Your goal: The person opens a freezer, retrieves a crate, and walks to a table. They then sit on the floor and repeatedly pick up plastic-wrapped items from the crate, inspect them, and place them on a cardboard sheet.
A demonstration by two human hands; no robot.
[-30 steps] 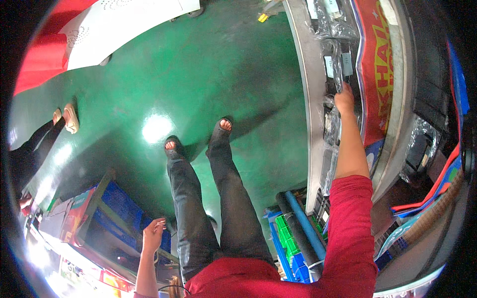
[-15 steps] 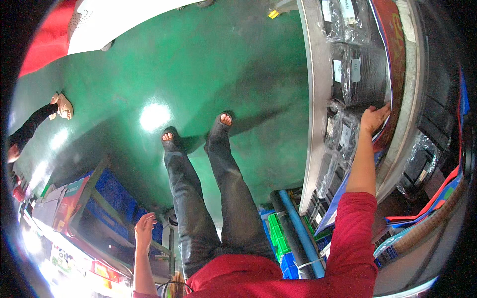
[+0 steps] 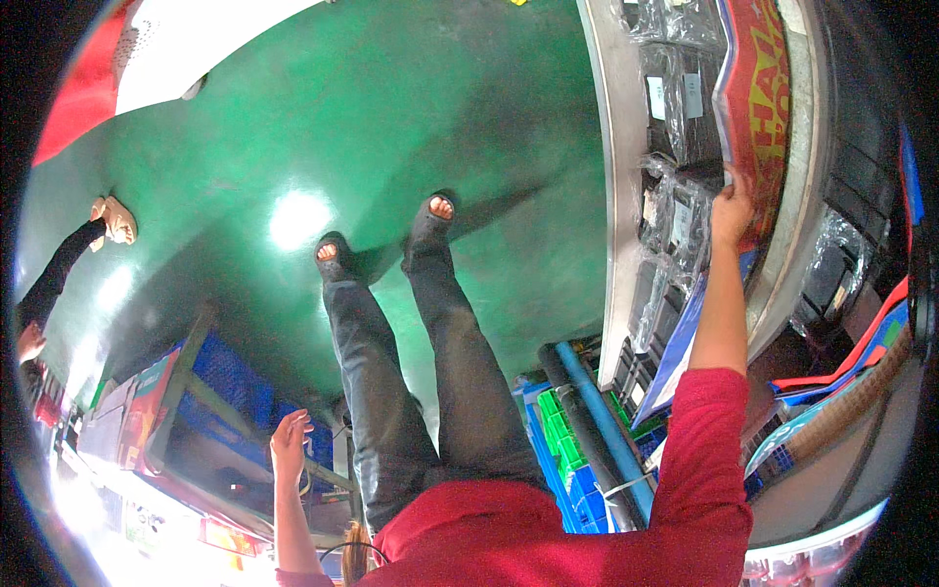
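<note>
The right hand (image 3: pixel 731 207) is reaching up and out on a bare forearm, its red sleeve pushed back to the elbow, and its fingers are closing on the lower edge of a red sheet (image 3: pixel 755 93) with yellow lettering; the sheet is lying tilted along the metal shelf (image 3: pixel 614 196) at the right, over the black packets. The left hand (image 3: pixel 290 447) is hanging low at the person's side, open with the fingers loosely spread, holding nothing and touching nothing, just above a blue crate (image 3: pixel 230 386) in a green frame. Nearest the camera, the red shirt is filling the lower edge, and dark trousers are running down to two black open-toed shoes (image 3: pixel 430 223) standing on the glossy green floor (image 3: pixel 391 117), where a bright patch of light is reflecting. Just right of the legs, blue and green crates (image 3: pixel 562 445) are sitting stacked beside a blue pipe (image 3: pixel 599 421) and a dark one leaning against the shelf. Along the shelf, black packets (image 3: pixel 675 108) wrapped in clear plastic are lying in rows, beside and partly under the sheet. Farther off at the left rim, another person's dark-trousered leg and pale shoe (image 3: pixel 117 217) are showing on the floor, well apart from both hands.
</note>
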